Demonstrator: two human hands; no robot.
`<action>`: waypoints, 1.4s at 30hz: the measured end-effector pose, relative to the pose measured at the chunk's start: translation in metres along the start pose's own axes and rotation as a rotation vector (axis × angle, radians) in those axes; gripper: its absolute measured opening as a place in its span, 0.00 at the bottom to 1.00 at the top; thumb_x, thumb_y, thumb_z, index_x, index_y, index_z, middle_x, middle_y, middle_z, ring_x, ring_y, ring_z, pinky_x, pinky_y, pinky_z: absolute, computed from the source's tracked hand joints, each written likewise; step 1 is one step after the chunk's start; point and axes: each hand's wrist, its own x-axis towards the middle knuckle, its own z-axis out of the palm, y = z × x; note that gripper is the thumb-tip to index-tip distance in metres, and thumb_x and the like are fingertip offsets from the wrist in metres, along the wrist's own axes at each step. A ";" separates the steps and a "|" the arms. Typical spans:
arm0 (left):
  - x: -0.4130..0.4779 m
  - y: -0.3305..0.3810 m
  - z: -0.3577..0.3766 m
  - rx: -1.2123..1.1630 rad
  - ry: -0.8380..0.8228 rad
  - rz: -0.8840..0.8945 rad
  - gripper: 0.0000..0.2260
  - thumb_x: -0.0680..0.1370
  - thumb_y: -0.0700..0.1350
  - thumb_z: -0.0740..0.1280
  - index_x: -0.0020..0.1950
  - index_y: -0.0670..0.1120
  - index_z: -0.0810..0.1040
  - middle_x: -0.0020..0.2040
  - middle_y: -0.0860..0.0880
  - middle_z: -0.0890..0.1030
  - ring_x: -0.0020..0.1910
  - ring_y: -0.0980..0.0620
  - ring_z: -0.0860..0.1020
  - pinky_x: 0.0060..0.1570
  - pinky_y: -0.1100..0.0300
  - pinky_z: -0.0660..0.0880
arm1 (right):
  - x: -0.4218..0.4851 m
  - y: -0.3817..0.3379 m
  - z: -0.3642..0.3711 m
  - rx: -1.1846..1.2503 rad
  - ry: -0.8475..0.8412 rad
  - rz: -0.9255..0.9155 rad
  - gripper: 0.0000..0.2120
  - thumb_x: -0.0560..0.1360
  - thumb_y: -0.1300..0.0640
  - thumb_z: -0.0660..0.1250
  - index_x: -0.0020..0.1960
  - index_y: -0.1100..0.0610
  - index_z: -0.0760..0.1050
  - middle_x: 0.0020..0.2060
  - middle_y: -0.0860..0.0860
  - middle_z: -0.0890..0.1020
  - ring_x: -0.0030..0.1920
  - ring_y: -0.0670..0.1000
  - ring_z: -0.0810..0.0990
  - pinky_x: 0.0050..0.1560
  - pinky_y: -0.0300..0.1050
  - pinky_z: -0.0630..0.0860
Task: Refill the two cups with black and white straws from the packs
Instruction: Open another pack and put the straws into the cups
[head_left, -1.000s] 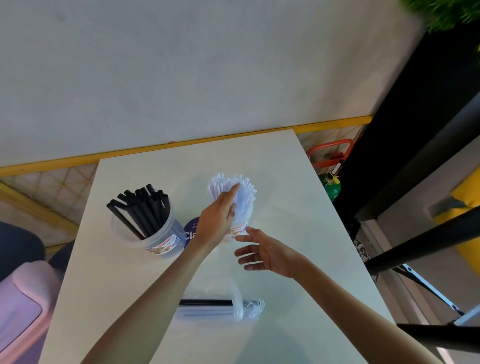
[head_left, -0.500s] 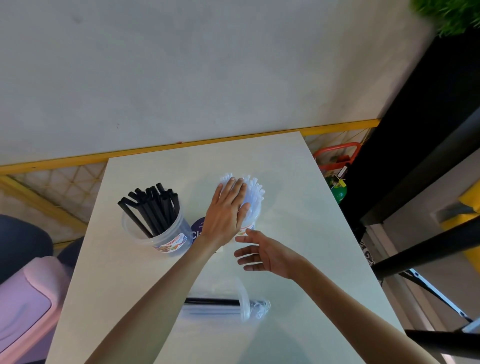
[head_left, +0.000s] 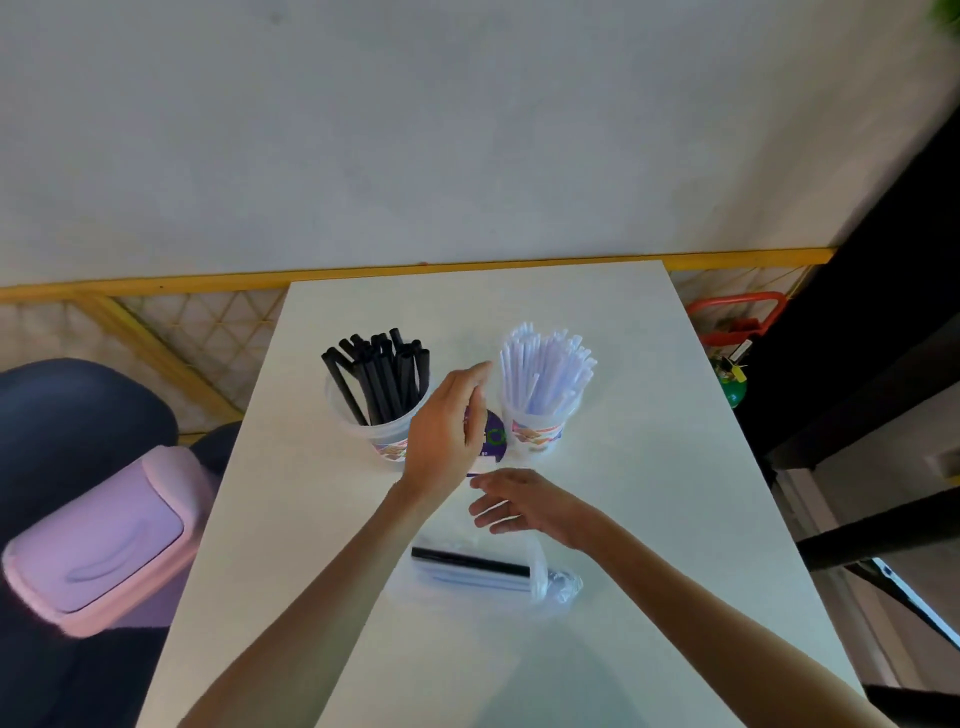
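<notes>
Two clear plastic cups stand side by side on the white table (head_left: 649, 519). The left cup (head_left: 382, 434) holds several black straws (head_left: 382, 374). The right cup (head_left: 537, 434) holds several white straws (head_left: 545, 369). My left hand (head_left: 447, 431) hovers between the cups with fingers relaxed, holding nothing. Just below it, my right hand (head_left: 519, 506) is open, palm facing left, above the table. A clear plastic pack (head_left: 483, 571) with a black straw and some white ones lies flat near me, below my right hand.
A purple printed pack label (head_left: 493, 439) lies between the cups, partly hidden by my left hand. A pink lidded bin (head_left: 104, 540) stands off the table's left edge. Red and green items (head_left: 737, 338) sit on the floor at the right, beside dark furniture.
My left hand has lifted off the tops of the white straws and drawn back left, between the cups. The right hand has stayed in about the same place. The view has shifted.
</notes>
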 end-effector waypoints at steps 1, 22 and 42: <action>-0.010 -0.004 -0.003 -0.001 -0.002 -0.026 0.15 0.79 0.44 0.56 0.60 0.40 0.76 0.50 0.46 0.81 0.48 0.56 0.77 0.48 0.69 0.71 | 0.004 0.005 0.006 -0.099 0.014 0.015 0.10 0.80 0.59 0.59 0.59 0.61 0.73 0.44 0.54 0.80 0.40 0.48 0.79 0.45 0.38 0.77; -0.156 -0.072 -0.010 -0.052 -0.409 -1.053 0.22 0.71 0.33 0.64 0.65 0.41 0.72 0.63 0.42 0.72 0.61 0.44 0.73 0.57 0.53 0.74 | 0.049 0.083 0.050 -1.440 0.131 -0.015 0.24 0.75 0.50 0.67 0.67 0.55 0.66 0.65 0.57 0.65 0.65 0.58 0.66 0.65 0.51 0.64; -0.148 -0.069 -0.025 -0.035 -0.385 -1.003 0.24 0.71 0.31 0.61 0.67 0.41 0.70 0.66 0.44 0.72 0.65 0.48 0.69 0.58 0.63 0.67 | 0.058 0.082 0.055 -1.413 0.156 -0.093 0.17 0.76 0.52 0.62 0.60 0.61 0.71 0.58 0.57 0.75 0.59 0.58 0.75 0.55 0.46 0.70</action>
